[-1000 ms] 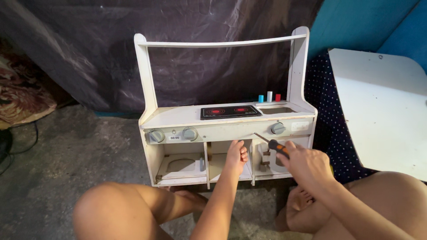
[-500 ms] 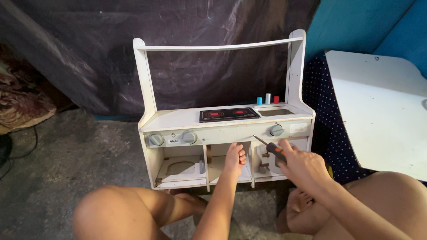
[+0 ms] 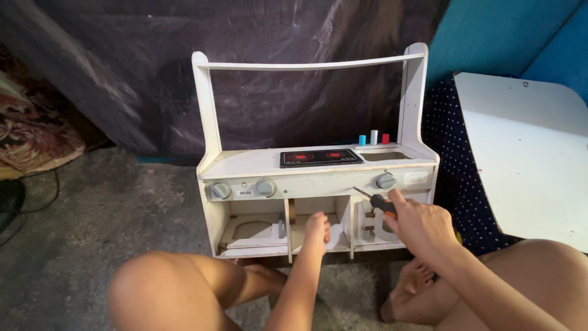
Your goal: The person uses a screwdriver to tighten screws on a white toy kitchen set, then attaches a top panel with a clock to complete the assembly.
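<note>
Right hand is clamped on a small black-and-orange-handled screwdriver, rigid, light, best gripped at the handle, tip at the white wooden toy kitchen on the floor, left hand curled steadying its middle compartment, probably light yet stiff.

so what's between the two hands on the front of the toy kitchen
In the head view, one upright white divider of the toy kitchen stands between the left hand and the right hand, which holds a screwdriver. Nothing else lies there.
</note>
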